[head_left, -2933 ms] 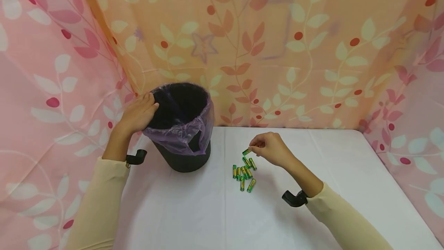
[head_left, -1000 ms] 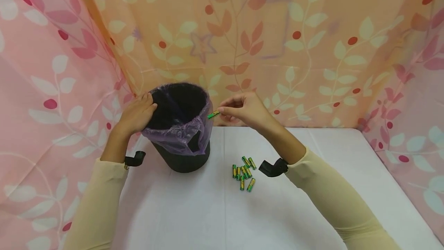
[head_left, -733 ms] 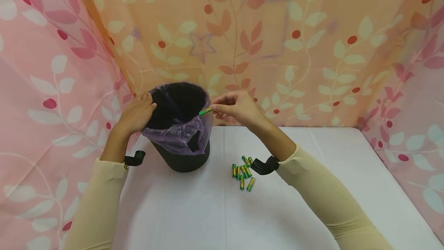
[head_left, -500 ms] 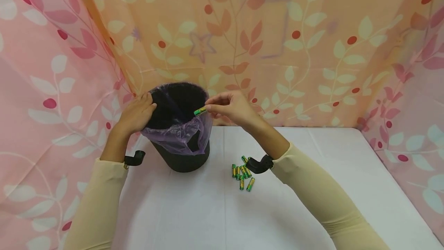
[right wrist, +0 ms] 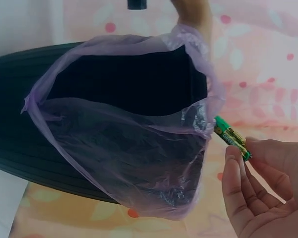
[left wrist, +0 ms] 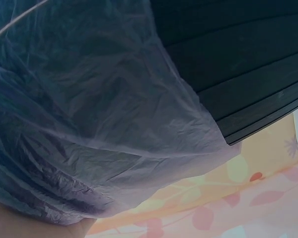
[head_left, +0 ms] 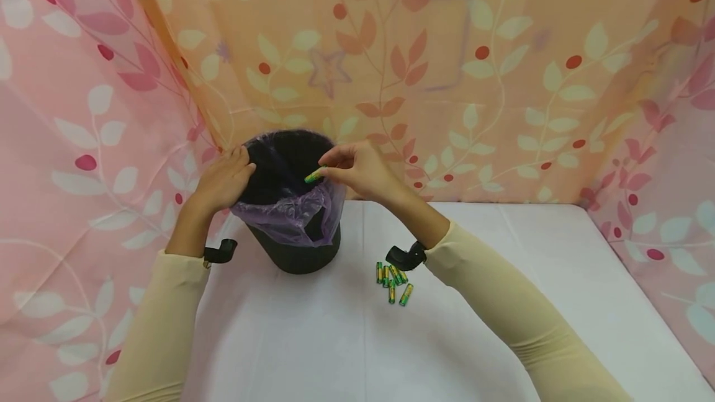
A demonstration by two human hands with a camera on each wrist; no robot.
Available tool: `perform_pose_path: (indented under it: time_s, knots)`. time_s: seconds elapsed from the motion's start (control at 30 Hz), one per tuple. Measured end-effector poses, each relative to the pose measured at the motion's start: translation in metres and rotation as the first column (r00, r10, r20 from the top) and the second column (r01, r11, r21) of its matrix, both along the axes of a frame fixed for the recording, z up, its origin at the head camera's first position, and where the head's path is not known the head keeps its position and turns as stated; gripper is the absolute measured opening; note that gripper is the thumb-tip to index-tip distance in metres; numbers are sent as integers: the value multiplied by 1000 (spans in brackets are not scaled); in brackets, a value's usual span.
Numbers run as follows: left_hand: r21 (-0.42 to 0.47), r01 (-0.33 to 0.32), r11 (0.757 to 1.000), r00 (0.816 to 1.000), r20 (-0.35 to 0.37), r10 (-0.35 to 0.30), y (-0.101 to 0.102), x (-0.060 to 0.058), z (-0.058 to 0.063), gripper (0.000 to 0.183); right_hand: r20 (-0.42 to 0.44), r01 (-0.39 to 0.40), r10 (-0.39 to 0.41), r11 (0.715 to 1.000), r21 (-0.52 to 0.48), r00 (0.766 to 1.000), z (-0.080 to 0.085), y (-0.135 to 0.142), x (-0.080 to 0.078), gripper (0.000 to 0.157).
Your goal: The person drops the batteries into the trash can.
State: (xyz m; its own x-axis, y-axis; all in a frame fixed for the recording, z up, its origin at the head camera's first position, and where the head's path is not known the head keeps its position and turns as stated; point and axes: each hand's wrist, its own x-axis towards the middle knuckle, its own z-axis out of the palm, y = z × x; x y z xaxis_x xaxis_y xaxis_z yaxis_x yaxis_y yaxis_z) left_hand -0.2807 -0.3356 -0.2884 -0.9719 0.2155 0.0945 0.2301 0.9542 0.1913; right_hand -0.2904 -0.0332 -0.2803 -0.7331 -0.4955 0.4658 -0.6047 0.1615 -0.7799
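Note:
A black bin with a thin purple bag folded over its rim stands tilted toward me on the white table. At the bin's left rim rests my left hand, its fingers over the edge; the left wrist view shows mostly bag and bin wall. My right hand pinches a green and yellow battery between thumb and fingertips, over the right side of the bin's mouth. Several more batteries of the same kind lie in a loose cluster on the table, partly hidden by the right wrist camera.
The white table runs up to a patterned orange cloth behind. Pink leaf-print cloth hangs at the left, and similar cloth at the right. Black cameras are strapped to both wrists.
My right hand has lifted a battery from the cluster and carried it left and up, from beside the bin to over its mouth. My left hand has stayed on the rim.

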Motion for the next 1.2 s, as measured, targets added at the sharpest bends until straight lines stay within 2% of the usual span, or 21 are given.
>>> perform_pose_path:
  time_s: [0.2,0.4,0.67,0.83,1.07,1.2]
  knots:
    - [6,6,1000,1000,-3,-6,0,1,0,62,-125,60,-50,995,81,991,1,-7,0,12]
    - [2,11,1000,1000,-13,-11,2,-1,0,62,-167,73,-50,989,130,985,7,-13,-2,12]
    - [6,4,1000,1000,-5,-4,1,-1,0,62,-152,54,-26,981,184,988,15,-29,-6,11]
    - [12,2,1000,1000,3,-2,0,0,-1,62,-103,3,22,972,235,994,17,-37,-9,18]
    - [8,14,1000,1000,-2,-14,1,0,0,62,-75,-13,32,970,242,997,17,-32,-6,17]
    - [7,13,1000,1000,-2,-13,1,1,0,62,-94,-8,30,974,224,995,17,-25,-3,15]
